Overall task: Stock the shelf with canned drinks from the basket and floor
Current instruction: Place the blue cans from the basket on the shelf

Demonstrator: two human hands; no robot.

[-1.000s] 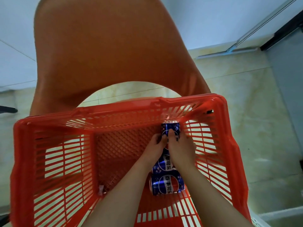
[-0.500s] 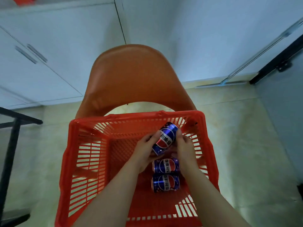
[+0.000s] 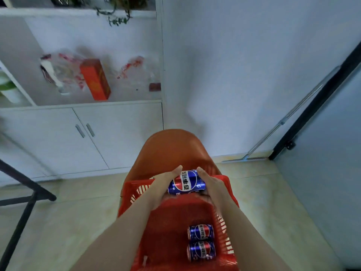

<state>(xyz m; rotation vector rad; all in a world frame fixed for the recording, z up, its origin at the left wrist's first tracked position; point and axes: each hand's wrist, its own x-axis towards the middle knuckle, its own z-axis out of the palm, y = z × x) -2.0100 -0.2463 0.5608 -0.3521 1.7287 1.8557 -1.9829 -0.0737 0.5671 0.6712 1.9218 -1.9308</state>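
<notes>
Can lifted clear of basket

Clamped between left hand (image 3: 166, 182) and right hand (image 3: 212, 184): one blue can (image 3: 186, 182), sideways, above the red basket (image 3: 224, 222). Two cans (image 3: 201, 242) below, near the wrists. Next, probably: carry up-left to the shelf (image 3: 82, 103), stand upright.

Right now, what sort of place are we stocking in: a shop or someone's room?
Probably a home or office room, not a shop: a white cabinet with an open shelf holding an orange box and bags, an orange chair carrying the basket, tiled floor.
</notes>
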